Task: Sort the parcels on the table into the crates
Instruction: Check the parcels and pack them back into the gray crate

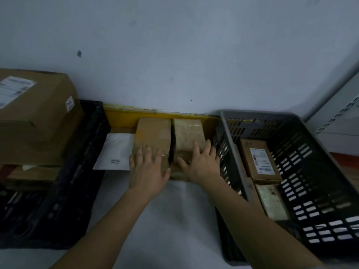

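So you are partway through: the grey crate [291, 162] on the right already holds a few parcels, and the black crate [64, 181] on the left carries a large carton [37, 117]. Your left hand [147, 167] lies flat, fingers spread, on the brown parcel [153, 136]; your right hand [200, 164] rests likewise on the taped parcel [188, 133]. Both parcels and a white mailer [114, 152] remain on the desk [174, 210] between the crates.
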A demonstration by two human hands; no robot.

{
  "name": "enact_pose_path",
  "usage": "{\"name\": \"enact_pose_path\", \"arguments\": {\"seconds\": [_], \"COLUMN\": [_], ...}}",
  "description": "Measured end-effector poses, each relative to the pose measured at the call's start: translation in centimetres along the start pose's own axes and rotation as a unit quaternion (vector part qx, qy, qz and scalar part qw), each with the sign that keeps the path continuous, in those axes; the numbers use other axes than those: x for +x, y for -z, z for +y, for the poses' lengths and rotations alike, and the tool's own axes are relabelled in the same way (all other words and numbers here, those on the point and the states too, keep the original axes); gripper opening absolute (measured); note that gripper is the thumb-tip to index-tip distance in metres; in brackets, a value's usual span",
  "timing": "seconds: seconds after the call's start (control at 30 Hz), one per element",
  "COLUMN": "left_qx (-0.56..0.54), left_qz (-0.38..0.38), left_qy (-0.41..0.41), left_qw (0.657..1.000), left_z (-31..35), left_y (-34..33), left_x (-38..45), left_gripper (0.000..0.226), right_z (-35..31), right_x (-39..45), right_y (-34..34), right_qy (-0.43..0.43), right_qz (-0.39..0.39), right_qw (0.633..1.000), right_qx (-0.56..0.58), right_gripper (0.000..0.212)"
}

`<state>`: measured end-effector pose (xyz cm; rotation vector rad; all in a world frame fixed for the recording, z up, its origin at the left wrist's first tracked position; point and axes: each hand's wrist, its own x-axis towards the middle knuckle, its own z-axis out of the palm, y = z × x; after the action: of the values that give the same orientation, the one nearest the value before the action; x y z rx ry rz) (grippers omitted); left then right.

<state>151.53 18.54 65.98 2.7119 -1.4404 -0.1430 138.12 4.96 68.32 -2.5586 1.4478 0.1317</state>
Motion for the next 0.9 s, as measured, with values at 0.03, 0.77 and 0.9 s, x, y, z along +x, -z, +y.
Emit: {"name": "enact_pose_path", "arguments": {"seconds": [0.03, 0.77, 0.9], "left_qx": [-0.001, -0.134, -0.361], "left_qz": [-0.005, -0.048, -0.032], "left_qy": [-0.003, -0.028, 0.026], "left_qw": [1.0, 0.989, 0.931], "left_z": [-0.2, -0.2, 1.6], "left_y": [-0.1, 0.6, 2.5], "left_x": [0.6, 4.2, 3.8], "left_gripper": [0.083, 0.068, 0.075], "right_z": [-0.3, -0.9, -0.5], "right_x": [0.6, 4.0, 0.6], "right_y": [0.0, -1.7, -0.6], "right_qy": [-0.011, -0.059, -0.035], "right_qz": [-0.007, 0.071, 0.148], "right_qw": [1.0, 0.992, 0.979], "right_qx": [-0.006, 0.086, 0.132], "right_gripper": [0.107, 0.098, 0.096]}}
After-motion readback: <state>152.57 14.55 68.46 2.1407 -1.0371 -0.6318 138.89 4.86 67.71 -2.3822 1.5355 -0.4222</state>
